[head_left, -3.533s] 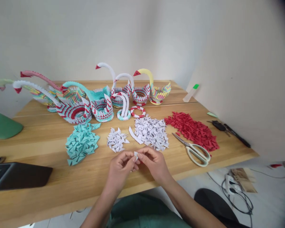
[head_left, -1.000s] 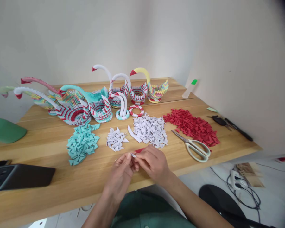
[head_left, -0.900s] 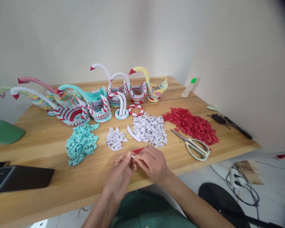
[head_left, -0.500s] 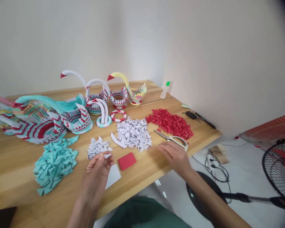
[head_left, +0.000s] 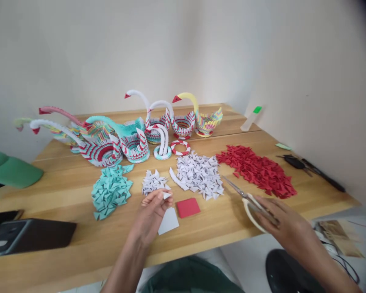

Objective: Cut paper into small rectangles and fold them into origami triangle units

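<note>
My left hand (head_left: pixel 152 213) pinches a small folded white paper triangle (head_left: pixel 166 195) between thumb and fingers. Just below it on the table lie a white paper sheet (head_left: pixel 169 222) and a stack of red paper (head_left: pixel 188 207). My right hand (head_left: pixel 289 221) grips the scissors (head_left: pixel 237 189) by their cream handles, and the blades point away toward the paper piles. Ahead of the left hand sit a small pile of white triangles (head_left: pixel 154 182) and a curved white strip of joined pieces (head_left: pixel 177 179).
A large white pile (head_left: pixel 199 175), a red pile (head_left: pixel 256 169) and a teal pile (head_left: pixel 112 191) of folded pieces cover parts of the wooden table. Several paper swans (head_left: pixel 134 146) stand behind. Left are a green bottle (head_left: pixel 15 171) and a dark box (head_left: pixel 39 236); keys (head_left: pixel 294 162) lie right.
My right hand has taken hold of the scissors, which lay on the table before. My left hand still holds the white triangle. The view has turned left, showing the bottle and box.
</note>
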The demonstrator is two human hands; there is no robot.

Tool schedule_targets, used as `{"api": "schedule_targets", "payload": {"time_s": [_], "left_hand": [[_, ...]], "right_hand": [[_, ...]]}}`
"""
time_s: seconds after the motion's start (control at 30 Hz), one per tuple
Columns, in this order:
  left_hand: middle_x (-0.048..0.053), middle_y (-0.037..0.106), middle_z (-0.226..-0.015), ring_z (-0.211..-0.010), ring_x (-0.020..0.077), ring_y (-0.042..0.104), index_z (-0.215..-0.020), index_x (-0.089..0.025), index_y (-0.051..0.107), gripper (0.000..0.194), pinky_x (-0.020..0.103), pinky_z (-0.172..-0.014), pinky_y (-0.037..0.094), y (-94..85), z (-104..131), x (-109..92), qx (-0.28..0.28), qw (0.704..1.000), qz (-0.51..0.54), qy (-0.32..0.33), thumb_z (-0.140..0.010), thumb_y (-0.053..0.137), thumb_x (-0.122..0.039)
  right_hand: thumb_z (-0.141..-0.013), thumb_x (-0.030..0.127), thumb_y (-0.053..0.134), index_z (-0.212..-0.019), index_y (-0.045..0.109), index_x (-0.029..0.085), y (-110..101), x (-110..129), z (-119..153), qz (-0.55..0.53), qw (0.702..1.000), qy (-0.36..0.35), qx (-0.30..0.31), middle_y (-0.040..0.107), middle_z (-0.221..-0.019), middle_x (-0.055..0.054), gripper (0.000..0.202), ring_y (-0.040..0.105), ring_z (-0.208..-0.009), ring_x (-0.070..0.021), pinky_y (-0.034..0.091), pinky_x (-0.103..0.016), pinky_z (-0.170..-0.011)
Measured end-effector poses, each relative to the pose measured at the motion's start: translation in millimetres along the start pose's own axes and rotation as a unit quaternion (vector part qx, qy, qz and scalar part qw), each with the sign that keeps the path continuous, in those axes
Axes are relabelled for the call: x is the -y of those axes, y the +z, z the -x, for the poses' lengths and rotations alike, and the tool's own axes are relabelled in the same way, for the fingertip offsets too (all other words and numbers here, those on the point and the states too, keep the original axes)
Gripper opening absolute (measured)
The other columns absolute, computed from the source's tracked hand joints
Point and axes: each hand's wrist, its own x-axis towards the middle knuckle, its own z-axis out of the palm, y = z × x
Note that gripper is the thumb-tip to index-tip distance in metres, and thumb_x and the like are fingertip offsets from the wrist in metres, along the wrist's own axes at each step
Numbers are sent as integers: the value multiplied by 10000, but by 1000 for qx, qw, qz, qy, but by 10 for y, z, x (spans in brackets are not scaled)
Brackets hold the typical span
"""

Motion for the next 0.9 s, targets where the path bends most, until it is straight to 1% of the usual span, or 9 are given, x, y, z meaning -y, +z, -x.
{"api": "schedule_targets", "payload": {"time_s": [0.03,0.07,0.13,0.23,0.3,0.4,0.57,0.77,0.9], "left_hand": [[49,735,-769,-669,127,651,-753,-139,756,223,235,-670,523,-7,-3,0,-3,1000,-1,0,-614,871,-269],[45,730,-765,-671,127,650,-756,-139,752,222,236,-673,522,-15,-5,1,-5,1000,-2,0,-624,866,-276],[34,714,-749,-670,124,647,-760,-140,743,224,234,-672,519,-25,-6,2,-4,1000,-2,1,-647,853,-299],[22,691,-737,-672,120,640,-758,-138,728,224,227,-663,513,-29,0,2,11,1000,-7,0,-672,837,-313],[22,685,-733,-664,118,636,-754,-133,723,227,227,-656,511,-32,7,3,20,1000,-5,-4,-675,835,-314],[24,686,-735,-640,112,629,-761,-130,723,228,229,-646,512,-45,11,11,19,1000,9,-8,-676,835,-310],[30,684,-746,-670,118,623,-751,-130,715,219,236,-657,515,-65,8,20,8,1000,16,-9,-689,826,-309],[20,679,-720,-646,109,616,-753,-138,714,248,224,-638,506,-57,21,5,5,1000,4,-12,-668,838,-335],[24,690,-706,-641,121,617,-729,-141,725,251,251,-659,507,-73,17,27,-8,999,-49,6,-649,841,-349]], "right_hand": [[-873,426,566,-1222,633,281,-28,151,12,-18,999,-13,25,717,-1081,-85,384,700,-930,-273,589,-349,-762],[-880,373,575,-1275,592,285,-48,319,16,-60,996,-15,67,696,-1133,-94,405,689,-966,-269,588,-340,-775],[-887,265,562,-1294,565,302,-55,661,-14,-151,981,-45,111,684,-1144,-85,409,683,-986,-242,585,-310,-789],[-854,158,564,-1275,582,298,11,1038,-130,-234,960,-87,131,683,-1124,-77,444,675,-992,-223,574,-297,-820],[-836,117,564,-1285,578,291,68,1156,-208,-261,950,-105,136,684,-1107,-78,481,671,-992,-218,568,-298,-829],[-831,100,569,-1285,579,281,118,1199,-272,-277,942,-114,149,680,-1102,-80,489,664,-996,-212,560,-299,-847],[-822,99,576,-1255,604,273,158,1205,-281,-284,937,-111,172,682,-1094,-76,468,668,-986,-208,563,-290,-840],[-821,101,577,-1242,612,280,204,1206,-277,-286,937,-106,171,689,-1090,-77,460,672,-988,-217,567,-306,-843],[-826,94,561,-1248,607,275,185,1232,-281,-269,941,-116,167,686,-1078,-91,461,675,-970,-222,580,-314,-819]]}}
